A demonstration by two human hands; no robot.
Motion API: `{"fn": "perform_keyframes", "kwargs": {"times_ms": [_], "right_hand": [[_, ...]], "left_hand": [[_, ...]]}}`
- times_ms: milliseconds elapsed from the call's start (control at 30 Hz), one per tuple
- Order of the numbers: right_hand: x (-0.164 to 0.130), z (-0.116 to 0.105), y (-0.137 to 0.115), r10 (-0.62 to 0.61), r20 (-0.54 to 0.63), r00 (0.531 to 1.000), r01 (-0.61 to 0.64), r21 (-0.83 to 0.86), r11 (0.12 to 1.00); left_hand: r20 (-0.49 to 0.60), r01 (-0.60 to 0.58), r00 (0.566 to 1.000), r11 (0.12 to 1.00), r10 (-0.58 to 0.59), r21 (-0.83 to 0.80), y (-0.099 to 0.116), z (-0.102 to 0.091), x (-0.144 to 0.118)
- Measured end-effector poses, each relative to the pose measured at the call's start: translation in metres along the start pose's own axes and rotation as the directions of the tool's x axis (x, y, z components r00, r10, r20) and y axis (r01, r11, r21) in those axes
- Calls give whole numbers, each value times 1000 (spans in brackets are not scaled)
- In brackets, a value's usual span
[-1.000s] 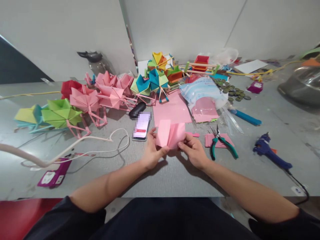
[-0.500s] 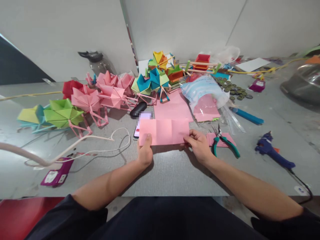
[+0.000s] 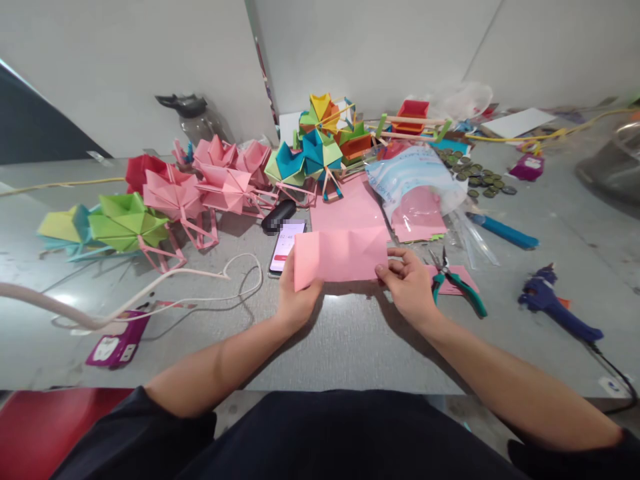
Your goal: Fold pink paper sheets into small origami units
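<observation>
Since half a second ago the pink paper sheet (image 3: 341,257) has lifted slightly and swung its left end toward the person, so the phone (image 3: 285,245) behind it, then mostly covered, now shows its screen. Both hands are pinched on the sheet: the left hand (image 3: 295,293) grips the lower left corner with the thumb on top, and the right hand (image 3: 409,283) clamps the right edge between thumb and fingers. The sheet hangs just above the grey surface (image 3: 350,347), in front of a flat pink sheet (image 3: 350,208) lying there.

To handle this step well, my judgement is that the two grips should stay light and level, with the paper kept taut enough for its creases to line up, and any pressing done along an existing crease, not across it.

The held sheet is a pale pink rectangle, wider than tall, matte and thin. Vertical creases divide it into panels, and faint diagonal creases cross the right part; the left panel bends forward a little. Green-handled pliers (image 3: 457,283) lie just right of the right hand, a blue glue gun (image 3: 557,312) farther right, and folded paper models (image 3: 200,190) stand behind.
</observation>
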State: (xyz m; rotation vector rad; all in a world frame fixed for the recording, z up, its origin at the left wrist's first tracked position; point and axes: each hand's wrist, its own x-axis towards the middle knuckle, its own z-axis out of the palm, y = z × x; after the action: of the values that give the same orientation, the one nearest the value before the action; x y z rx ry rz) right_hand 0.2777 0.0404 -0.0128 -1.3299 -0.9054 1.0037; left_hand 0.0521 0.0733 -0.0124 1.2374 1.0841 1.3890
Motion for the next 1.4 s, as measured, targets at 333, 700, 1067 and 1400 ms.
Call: {"fn": "perform_keyframes", "kwargs": {"times_ms": [333, 700, 1067, 1400], "right_hand": [[-3, -1, -1, -27, 59, 998, 31, -66, 997], [-12, 4, -2, 98, 212, 972, -78, -100, 992], [-15, 5, -4, -20, 258, 966, 104, -316, 943], [-19, 5, -6, -57, 322, 945, 213, -474, 855]], "left_hand": [[32, -168, 986, 940, 165, 297, -18, -9, 5], [615, -680, 596, -83, 517, 728, 12, -15, -15], [609, -601, 778, -104, 150, 793, 25, -11, -20], [834, -810, 550, -220, 34, 543, 6, -7, -45]]}}
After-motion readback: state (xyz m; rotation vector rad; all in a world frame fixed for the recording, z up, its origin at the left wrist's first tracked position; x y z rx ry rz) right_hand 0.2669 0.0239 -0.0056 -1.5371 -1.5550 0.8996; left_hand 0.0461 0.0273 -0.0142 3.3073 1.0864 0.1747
